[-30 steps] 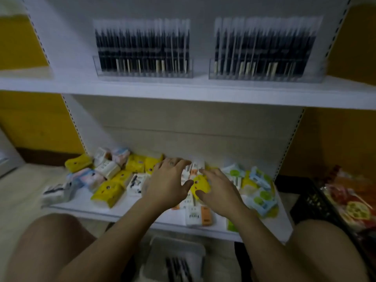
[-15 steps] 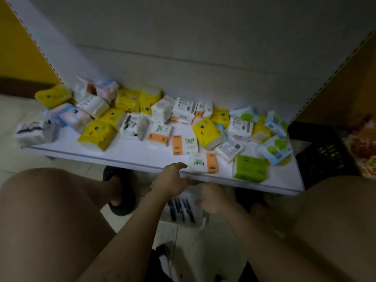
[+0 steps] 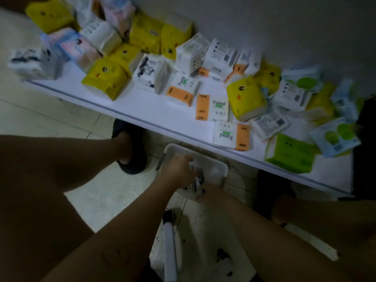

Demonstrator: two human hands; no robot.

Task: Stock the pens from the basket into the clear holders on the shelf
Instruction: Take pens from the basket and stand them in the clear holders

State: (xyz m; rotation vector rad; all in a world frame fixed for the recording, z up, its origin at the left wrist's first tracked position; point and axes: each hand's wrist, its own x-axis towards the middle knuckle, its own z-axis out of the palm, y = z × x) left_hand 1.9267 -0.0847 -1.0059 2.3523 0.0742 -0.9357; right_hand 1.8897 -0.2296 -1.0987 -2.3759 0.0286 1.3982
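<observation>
A white plastic basket (image 3: 220,166) stands on the tiled floor, half under the low shelf's front edge. Dark pens (image 3: 198,181) lie inside it, blurred. My left hand (image 3: 176,172) reaches down into the basket with its fingers curled over the pens. At the basket's near rim, my right hand (image 3: 212,195) touches the same bunch of pens; its fingers are hidden and blurred. The clear holders on the upper shelf are out of view.
The low white shelf (image 3: 154,110) carries several tissue packs, yellow (image 3: 245,98), orange-and-white (image 3: 211,107) and green (image 3: 289,153). My bare knees flank the basket, with a dark slipper (image 3: 132,151) left of it. A white stool frame (image 3: 169,247) stands below my arms.
My view has tipped down from the upper shelf to the floor. Both hands left the tissue packs, dropped past the shelf edge and are now inside the basket at the pens.
</observation>
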